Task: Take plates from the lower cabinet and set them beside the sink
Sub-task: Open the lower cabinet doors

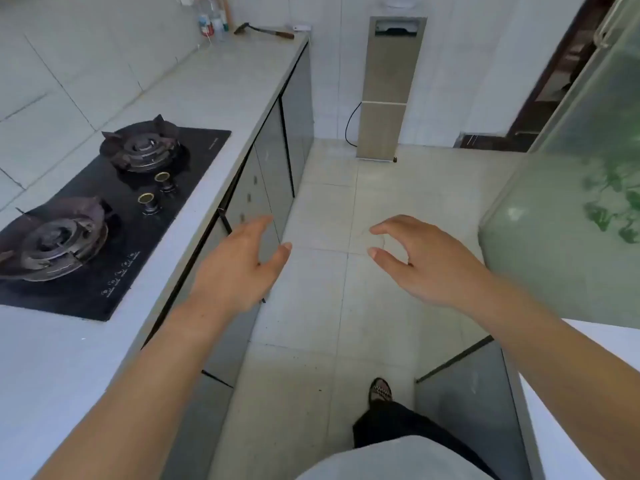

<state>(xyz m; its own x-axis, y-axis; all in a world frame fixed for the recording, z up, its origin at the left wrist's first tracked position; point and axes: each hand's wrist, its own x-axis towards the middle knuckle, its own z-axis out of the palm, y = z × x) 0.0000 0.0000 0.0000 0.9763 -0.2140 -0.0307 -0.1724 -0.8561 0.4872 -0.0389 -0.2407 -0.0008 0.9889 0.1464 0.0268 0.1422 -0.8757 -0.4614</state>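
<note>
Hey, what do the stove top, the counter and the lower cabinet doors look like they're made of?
Stove top: likely black tempered glass, glossy and printed with white markings. Counter: pale matte stone or tile, faintly veined. Lower cabinet doors: smooth grey panels with a dull sheen, perhaps metal or laminate; unclear which.

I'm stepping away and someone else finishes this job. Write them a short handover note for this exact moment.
Left hand: open, empty, raised in front of the lower cabinet doors under the counter.
Right hand: open, empty, over the floor.
Things: no plates and no sink in view. Cabinet doors look shut. The stove sits on the counter to the left.
Done: nothing that shows.
Left: open the lower cabinet, take out the plates, set them beside the sink.
</note>
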